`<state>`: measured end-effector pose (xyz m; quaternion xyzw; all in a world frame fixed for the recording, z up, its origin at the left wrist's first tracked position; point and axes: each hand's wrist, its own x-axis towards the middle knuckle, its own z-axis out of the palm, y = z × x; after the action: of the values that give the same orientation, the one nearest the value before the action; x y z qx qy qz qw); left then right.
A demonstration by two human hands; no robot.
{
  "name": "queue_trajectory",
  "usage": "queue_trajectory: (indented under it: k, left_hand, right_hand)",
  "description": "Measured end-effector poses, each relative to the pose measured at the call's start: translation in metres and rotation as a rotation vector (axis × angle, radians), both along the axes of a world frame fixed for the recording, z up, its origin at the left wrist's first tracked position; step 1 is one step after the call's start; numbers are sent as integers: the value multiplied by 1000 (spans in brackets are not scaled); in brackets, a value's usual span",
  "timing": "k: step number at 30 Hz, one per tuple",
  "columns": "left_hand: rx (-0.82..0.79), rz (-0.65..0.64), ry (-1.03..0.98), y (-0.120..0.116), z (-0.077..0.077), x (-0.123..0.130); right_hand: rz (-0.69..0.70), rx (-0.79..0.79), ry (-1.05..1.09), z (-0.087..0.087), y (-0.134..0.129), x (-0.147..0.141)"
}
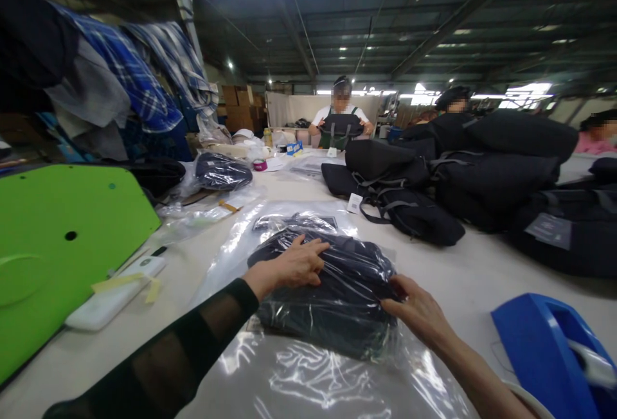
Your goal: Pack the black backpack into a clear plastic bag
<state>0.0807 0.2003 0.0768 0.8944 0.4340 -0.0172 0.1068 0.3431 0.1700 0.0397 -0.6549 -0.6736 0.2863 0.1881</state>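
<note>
A dark bag [332, 281], wrapped in a clear plastic bag [337, 340], lies on the table in front of me. My left hand [303, 261] rests on top of it, fingers stretched over the plastic. At the wrapped bag's right edge, my right hand [418, 306] pinches the clear plastic between thumb and fingers. Flat clear plastic bags [308, 383] lie beneath the wrapped bag and reach past it towards me and away from me.
Several dark bags [491, 181] are heaped at right, one with a white tag [355, 204]. A blue tape dispenser [544, 355] stands front right. To the left are a green board [72, 239], a white device [116, 294] and another wrapped bag [222, 171]. A co-worker [341, 114] holds a bag opposite.
</note>
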Motion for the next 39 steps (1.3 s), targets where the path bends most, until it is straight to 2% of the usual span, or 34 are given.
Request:
queue_trajectory:
  k: [15,19,22,25,27,30,33,39]
  left_hand:
    - [12,43,-31,4,-5,-4]
    - [14,66,-29,5,-7,-5]
    - [7,77,-29,6,-8,-5]
    - [-8,86,-44,4,-5,-3]
    - [-21,88,-60,3,-4,-2]
    - [-28,99,-53,4,-6,-3]
    - [-9,96,-30,9,-10,-5]
    - [-15,110,30,6,-6,-3]
  right_hand:
    - [0,-16,169,-3,7,9]
    - [-31,13,218,8,-7,22]
    - [-203,118,198,27,-28,52]
    - [-468,278,56,39,-52,103]
    - [-610,310,-61,39,-71,139]
    - [-716,215,-124,29,-99,181]
    - [-730,120,-55,17,-121,195]
    - [-802,82,329,9,-132,182]
